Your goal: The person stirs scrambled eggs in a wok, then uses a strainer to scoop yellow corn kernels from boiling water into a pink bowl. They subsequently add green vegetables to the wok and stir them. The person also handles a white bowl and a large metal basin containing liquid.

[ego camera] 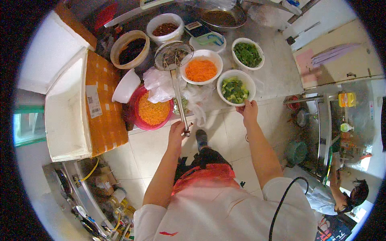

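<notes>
My left hand (176,132) grips the handle end of a long metal spider strainer (178,96), whose wire basket lies over a white container beside the shredded carrot. My right hand (251,111) pinches the near rim of a white bowl of broccoli florets (235,90) at the counter's edge. A white bowl of shredded carrot (200,70) stands left of the broccoli, and a white bowl of leafy greens (247,54) behind it. Below the strainer, at the left, a red basin of corn kernels (153,110) sits partly under clear plastic bags (159,86).
On the metal counter (277,72) stand a tub of dark sauce (129,49), a tub of chili flakes (165,28) and a metal pan (223,18). A tilted white bowl (126,86) leans near a foam-lined box (104,105). A co-worker (328,192) is at the right.
</notes>
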A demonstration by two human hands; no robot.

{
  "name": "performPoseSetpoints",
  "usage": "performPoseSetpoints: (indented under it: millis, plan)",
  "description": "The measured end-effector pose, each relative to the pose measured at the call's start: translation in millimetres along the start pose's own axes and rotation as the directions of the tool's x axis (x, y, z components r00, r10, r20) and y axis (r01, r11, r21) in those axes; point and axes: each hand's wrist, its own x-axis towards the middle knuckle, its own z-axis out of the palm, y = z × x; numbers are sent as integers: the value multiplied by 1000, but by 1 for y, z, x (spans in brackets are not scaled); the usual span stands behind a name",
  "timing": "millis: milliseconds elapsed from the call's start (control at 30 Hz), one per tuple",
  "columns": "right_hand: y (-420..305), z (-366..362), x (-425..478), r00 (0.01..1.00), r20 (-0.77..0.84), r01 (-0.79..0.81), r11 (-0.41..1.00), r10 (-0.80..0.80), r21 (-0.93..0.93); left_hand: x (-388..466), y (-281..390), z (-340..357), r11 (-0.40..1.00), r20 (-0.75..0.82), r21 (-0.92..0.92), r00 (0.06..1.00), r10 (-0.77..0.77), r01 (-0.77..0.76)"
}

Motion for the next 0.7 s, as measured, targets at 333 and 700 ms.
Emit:
performPoseSetpoints:
  millis: [333, 700]
  plan:
    - [-80, -6, -136, 958, 91, 283, 951, -274, -121, -87, 4, -109, 818, -114, 368, 852, 512, -442]
    - [-84, 172, -382, 599, 796, 214, 975, -84, -58, -290, 92, -241, -212, 281, 760, 16, 960, -614]
